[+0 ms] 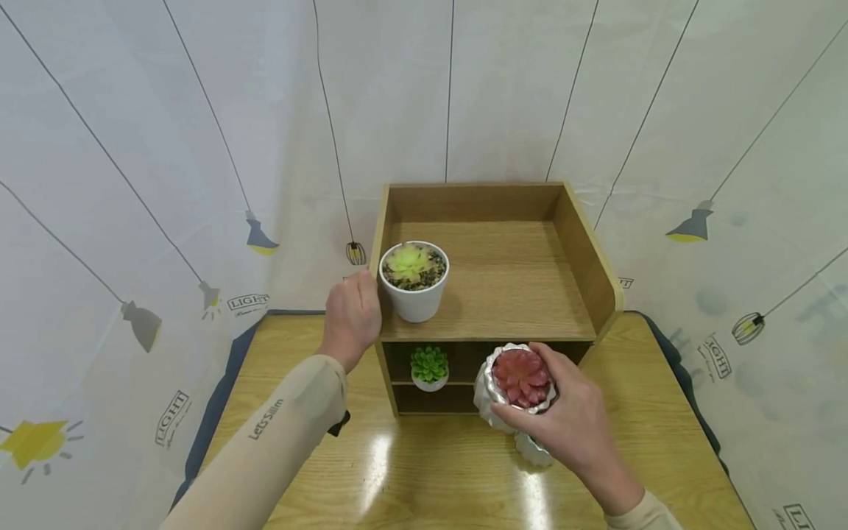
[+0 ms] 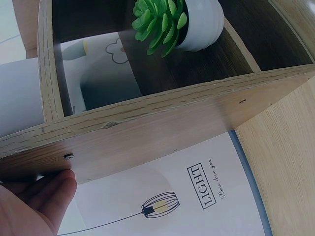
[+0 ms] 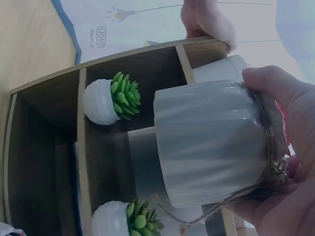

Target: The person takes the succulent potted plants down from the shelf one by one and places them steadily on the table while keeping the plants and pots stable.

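My right hand (image 1: 570,416) grips a white fluted pot (image 3: 211,142) by its rim, thumb and fingers spread around it. A red succulent (image 1: 521,377) fills the pot, and twine (image 3: 268,132) is tied below the rim. The pot is held up in front of the wooden shelf unit (image 1: 490,341). At the unit's upper left side, my left hand (image 1: 353,313) holds the side panel (image 2: 162,132), fingers against its outer face. Just right of that hand, a white pot (image 1: 416,302) with a pale green succulent (image 1: 408,263) stands on the top board.
On the middle shelf sit two small white pots with green succulents (image 3: 127,96) (image 3: 142,219); the head view shows only the left one. Another fluted white pot (image 1: 533,450) is low on the right, partly hidden. A printed cloth (image 1: 503,88) hangs behind the wooden table (image 1: 311,478).
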The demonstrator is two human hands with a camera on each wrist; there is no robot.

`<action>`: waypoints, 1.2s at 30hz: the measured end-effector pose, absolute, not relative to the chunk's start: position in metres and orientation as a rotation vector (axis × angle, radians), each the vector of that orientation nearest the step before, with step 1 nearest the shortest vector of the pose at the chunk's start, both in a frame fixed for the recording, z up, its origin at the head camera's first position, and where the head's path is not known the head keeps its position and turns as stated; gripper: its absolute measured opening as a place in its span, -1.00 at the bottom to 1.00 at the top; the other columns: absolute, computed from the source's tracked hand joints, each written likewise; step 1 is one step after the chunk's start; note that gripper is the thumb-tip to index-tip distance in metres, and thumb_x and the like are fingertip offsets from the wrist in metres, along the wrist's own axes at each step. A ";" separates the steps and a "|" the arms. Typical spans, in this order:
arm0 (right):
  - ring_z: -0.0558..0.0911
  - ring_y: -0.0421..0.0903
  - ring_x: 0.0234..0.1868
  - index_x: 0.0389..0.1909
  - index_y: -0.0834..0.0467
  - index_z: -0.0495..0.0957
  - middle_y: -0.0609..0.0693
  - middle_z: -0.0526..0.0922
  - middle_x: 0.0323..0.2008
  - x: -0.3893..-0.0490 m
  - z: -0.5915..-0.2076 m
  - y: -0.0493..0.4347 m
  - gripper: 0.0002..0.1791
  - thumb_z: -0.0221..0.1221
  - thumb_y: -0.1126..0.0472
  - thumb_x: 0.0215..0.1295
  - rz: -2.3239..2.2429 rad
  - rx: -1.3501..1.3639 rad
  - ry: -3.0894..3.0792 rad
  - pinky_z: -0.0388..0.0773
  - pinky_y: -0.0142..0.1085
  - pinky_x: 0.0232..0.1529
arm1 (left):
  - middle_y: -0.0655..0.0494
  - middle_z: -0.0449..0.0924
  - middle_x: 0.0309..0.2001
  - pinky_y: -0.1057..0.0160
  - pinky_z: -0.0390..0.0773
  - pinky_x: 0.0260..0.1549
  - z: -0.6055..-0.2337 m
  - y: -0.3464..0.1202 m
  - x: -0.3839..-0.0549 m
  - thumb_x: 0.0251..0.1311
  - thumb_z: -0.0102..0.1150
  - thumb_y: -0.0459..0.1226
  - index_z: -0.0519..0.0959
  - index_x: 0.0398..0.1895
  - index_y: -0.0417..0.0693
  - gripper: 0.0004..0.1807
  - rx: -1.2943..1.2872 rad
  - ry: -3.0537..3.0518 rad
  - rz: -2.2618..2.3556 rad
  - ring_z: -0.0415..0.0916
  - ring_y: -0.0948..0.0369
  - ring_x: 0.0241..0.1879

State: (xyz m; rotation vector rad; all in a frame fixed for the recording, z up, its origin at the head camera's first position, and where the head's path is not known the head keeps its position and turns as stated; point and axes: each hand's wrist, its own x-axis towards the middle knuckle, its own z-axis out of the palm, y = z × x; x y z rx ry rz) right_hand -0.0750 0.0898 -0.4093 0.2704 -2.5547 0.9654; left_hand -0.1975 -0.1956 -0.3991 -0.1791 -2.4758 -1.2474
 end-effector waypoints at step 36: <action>0.71 0.16 -0.10 0.13 0.34 0.58 0.21 0.71 -0.08 -0.070 -0.486 0.086 -0.08 0.66 0.04 -0.35 0.982 0.235 -2.510 0.66 0.14 -0.13 | 0.09 0.20 -0.69 0.17 0.22 -0.61 -0.399 -0.196 -0.197 0.55 -0.52 -0.18 0.23 -0.68 -0.03 -0.46 -0.183 -2.484 -1.232 0.12 0.15 -0.66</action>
